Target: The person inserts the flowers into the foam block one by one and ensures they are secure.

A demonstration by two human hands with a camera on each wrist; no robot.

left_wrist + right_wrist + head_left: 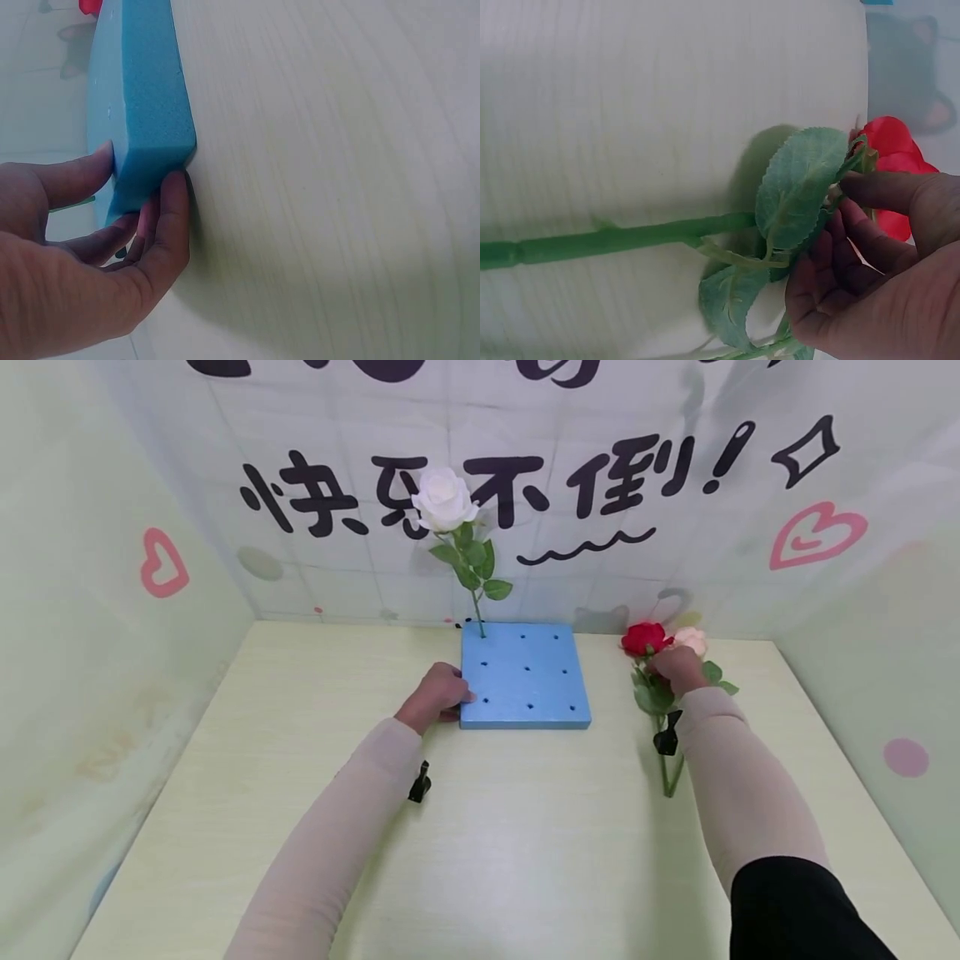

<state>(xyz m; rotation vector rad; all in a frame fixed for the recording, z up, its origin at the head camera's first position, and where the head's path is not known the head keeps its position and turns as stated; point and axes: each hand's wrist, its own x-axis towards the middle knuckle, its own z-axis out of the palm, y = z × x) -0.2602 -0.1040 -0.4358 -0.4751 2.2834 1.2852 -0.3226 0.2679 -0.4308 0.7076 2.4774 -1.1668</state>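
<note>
A blue foam block (510, 685) with rows of small holes lies on the table. My left hand (441, 692) grips its left edge, with the thumb (86, 174) on the top face and the other fingers against the side and lower edge. An artificial white rose (444, 500) stands upright in the block's back left hole. On the right, my right hand (681, 670) pinches a red artificial rose (643, 639) by the stem just under its bloom, among green leaves (799, 187). Beside it lies a pink rose (690, 641), partly hidden behind the hand.
The pale wooden table (525, 835) meets a printed cloth backdrop (360, 577) right behind the block, and cloth walls rise at both sides. The rose stems (667, 777) on the right point towards the front of the table.
</note>
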